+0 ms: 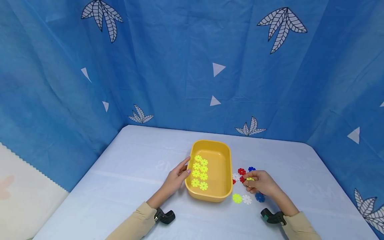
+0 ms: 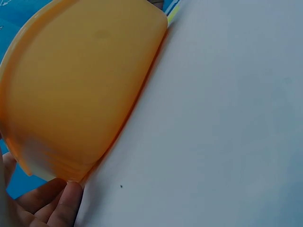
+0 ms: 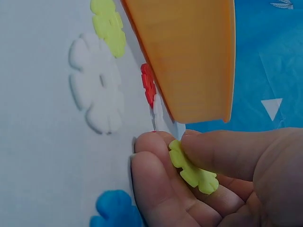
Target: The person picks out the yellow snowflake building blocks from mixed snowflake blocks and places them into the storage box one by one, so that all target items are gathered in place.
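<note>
A yellow plastic bin point(image 1: 218, 173) stands on the table, with several yellow flower-shaped discs point(image 1: 203, 176) in two columns along the left of its floor. My left hand point(image 1: 174, 179) grips the bin's left rim, thumb at the edge and fingers on the outer wall. To the right of the bin, my right hand point(image 1: 263, 182) pinches a yellow flower-shaped disc point(image 3: 193, 170) between thumb and fingers, low over the loose discs. Near it lie a red disc point(image 1: 241, 171), a white disc point(image 1: 247, 199) and a blue disc point(image 1: 260, 197); the hand partly hides others.
Another yellow disc point(image 1: 237, 198) lies by the bin's front right corner. A second white disc point(image 1: 235, 177) is close to the bin's right wall, and a blue disc point(image 1: 251, 169) lies farther back. Blue patterned cloth point(image 1: 186, 66) hangs behind the white-covered table point(image 1: 135, 156).
</note>
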Action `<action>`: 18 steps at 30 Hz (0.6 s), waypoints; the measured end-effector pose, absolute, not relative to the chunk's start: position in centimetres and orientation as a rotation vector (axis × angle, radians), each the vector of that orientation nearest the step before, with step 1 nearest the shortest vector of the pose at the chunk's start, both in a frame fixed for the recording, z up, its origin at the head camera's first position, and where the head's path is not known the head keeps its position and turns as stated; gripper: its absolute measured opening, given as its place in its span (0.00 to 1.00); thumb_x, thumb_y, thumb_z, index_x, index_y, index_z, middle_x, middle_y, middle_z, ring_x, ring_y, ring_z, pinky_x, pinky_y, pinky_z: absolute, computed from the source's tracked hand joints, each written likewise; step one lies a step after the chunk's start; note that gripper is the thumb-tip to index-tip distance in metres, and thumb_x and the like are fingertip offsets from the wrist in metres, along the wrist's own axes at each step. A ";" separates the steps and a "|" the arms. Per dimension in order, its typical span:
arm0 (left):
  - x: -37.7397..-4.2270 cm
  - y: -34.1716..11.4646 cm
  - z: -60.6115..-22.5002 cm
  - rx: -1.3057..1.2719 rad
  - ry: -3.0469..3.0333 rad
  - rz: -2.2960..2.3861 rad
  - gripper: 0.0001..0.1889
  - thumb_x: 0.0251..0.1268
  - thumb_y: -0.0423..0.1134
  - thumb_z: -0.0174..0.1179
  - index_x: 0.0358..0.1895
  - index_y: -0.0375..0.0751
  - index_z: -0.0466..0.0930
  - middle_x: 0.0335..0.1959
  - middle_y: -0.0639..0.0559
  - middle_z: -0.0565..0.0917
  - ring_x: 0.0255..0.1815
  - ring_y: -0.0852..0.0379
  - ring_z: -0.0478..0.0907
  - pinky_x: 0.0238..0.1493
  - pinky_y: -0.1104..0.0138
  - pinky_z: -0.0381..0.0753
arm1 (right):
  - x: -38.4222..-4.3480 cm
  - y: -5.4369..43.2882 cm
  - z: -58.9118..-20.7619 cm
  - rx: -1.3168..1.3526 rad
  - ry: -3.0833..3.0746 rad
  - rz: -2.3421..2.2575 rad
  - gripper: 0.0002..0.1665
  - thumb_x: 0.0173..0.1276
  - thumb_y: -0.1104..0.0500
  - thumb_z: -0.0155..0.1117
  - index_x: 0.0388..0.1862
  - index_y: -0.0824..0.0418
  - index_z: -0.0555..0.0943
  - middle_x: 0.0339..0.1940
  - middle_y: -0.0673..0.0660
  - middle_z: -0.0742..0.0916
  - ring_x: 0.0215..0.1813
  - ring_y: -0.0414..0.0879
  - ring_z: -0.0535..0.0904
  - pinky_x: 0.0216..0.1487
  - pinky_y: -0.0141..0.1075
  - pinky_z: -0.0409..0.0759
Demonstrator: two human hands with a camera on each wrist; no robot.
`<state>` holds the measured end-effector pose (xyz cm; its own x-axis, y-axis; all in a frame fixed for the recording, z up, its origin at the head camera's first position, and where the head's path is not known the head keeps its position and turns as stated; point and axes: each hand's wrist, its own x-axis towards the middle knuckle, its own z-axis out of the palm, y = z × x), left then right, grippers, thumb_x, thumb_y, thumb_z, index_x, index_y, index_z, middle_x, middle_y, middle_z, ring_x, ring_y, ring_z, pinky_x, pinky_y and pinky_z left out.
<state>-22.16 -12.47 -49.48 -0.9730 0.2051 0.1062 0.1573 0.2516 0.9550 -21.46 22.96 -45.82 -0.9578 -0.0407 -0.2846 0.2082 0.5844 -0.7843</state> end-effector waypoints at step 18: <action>-22.2 -12.5 -49.4 0.350 2.451 1.868 0.29 0.76 0.43 0.57 0.78 0.54 0.65 0.71 0.38 0.76 0.70 0.41 0.77 0.68 0.47 0.79 | -21.5 23.4 -45.5 0.128 2.486 -1.357 0.18 0.71 0.66 0.63 0.56 0.73 0.79 0.38 0.60 0.88 0.32 0.46 0.87 0.37 0.36 0.90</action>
<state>-22.17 -12.46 -49.43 -0.9738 0.2023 0.1042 0.1542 0.2496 0.9560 -21.50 23.40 -45.51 -0.9493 -0.0675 -0.3071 0.2218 0.5486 -0.8061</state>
